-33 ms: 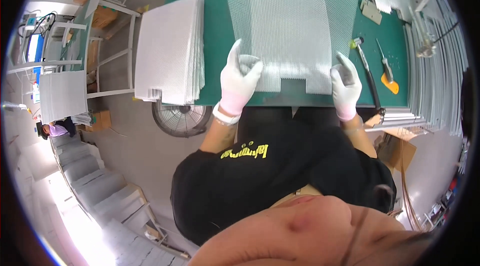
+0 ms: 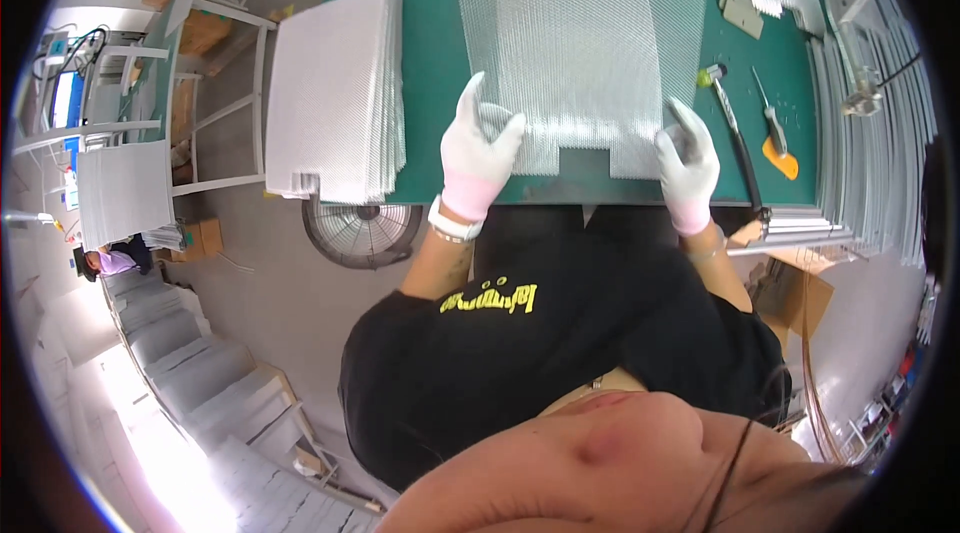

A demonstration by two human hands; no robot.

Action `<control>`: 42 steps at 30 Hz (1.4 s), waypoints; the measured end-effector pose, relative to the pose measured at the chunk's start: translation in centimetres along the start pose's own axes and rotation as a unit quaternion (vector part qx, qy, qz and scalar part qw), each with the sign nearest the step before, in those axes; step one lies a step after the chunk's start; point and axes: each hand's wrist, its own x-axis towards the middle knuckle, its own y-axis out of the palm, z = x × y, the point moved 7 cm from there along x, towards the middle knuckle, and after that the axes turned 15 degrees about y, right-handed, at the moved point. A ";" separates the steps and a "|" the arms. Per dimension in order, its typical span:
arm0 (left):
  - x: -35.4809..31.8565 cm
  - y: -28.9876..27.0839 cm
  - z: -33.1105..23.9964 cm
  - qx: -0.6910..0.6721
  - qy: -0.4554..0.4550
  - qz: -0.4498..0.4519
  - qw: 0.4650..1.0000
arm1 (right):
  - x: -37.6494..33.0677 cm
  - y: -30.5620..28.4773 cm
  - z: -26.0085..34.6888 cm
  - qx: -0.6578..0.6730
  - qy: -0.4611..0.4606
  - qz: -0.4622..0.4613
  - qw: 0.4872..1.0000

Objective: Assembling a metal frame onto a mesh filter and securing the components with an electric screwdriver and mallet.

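Note:
A translucent, finely ribbed panel with a notch in its near edge lies on a larger sheet of diamond mesh. Both rest on the green tabletop. At the panel's left edge is my left hand, in a white glove, its thumb and forefinger spread apart. My right hand, gloved too, is beside the panel's right edge with fingers curved and a gap to the thumb. Neither hand visibly grips anything; whether the fingertips touch the panel is hard to make out.
A stack of notched mesh panels stands left, above a floor fan. To the right lie a hammer, a screwdriver, an orange scraper and a pale plate. Beyond them are upright panels.
The whole view has shifted slightly, so the table and panels appear a little higher. Both hands keep almost the same pose beside the panel.

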 end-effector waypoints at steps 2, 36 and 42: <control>-0.2 1.3 0.8 0.040 0.094 -0.066 0.993 | 0.4 0.7 1.3 -0.057 0.087 0.054 0.993; 1.4 4.6 3.7 0.199 -0.013 0.075 0.977 | 0.8 2.2 0.1 -0.405 -0.038 -0.002 0.913; 3.0 3.6 4.3 0.297 0.088 0.093 0.946 | 7.2 1.9 2.8 -0.421 -0.151 0.044 0.893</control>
